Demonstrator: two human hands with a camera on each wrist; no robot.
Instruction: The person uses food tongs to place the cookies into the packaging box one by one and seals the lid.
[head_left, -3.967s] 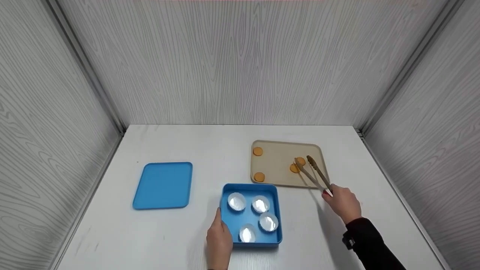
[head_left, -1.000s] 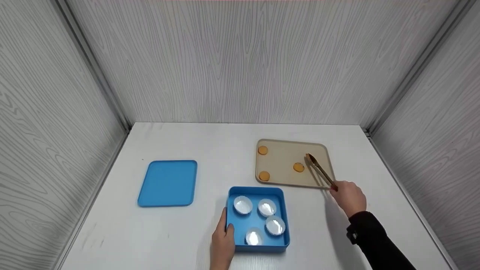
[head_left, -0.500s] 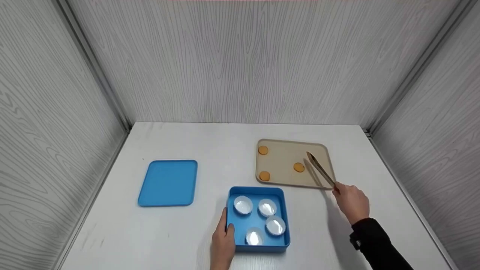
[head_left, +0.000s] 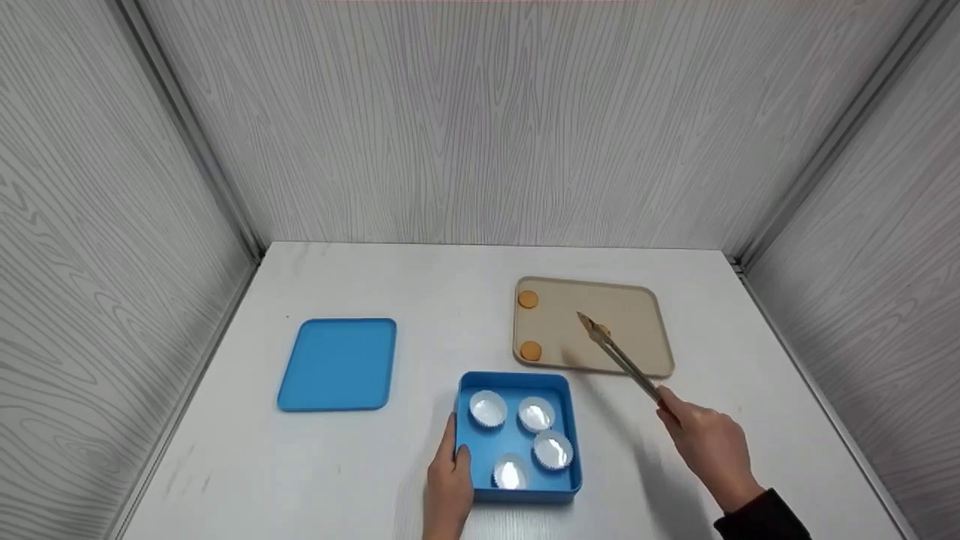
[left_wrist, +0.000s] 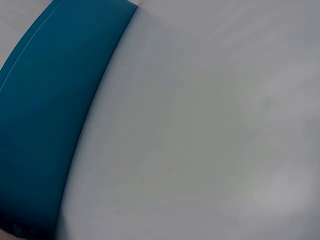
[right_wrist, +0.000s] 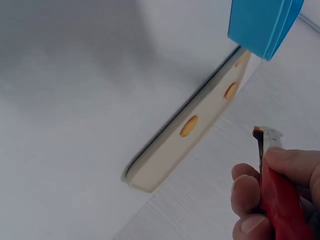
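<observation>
Tongs (head_left: 634, 373) over tan tray (head_left: 637, 300), left hand (head_left: 450, 484) on blue box (head_left: 525, 496)

The right hand (head_left: 709, 442) grips the tongs by a red part (right_wrist: 281, 205), their tips above the tray; an orange-brown bit (right_wrist: 258, 129) shows there in the right wrist view, too small to identify. Three round orange biscuits (head_left: 531, 350) lie on the tray, two near its left edge. The left hand holds the box's left side. On the white counter (head_left: 360, 285), the box stands just in front of the tray with four fluted white cups (head_left: 488, 409) inside. Well to the left lies a flat blue square (head_left: 337, 365).
</observation>
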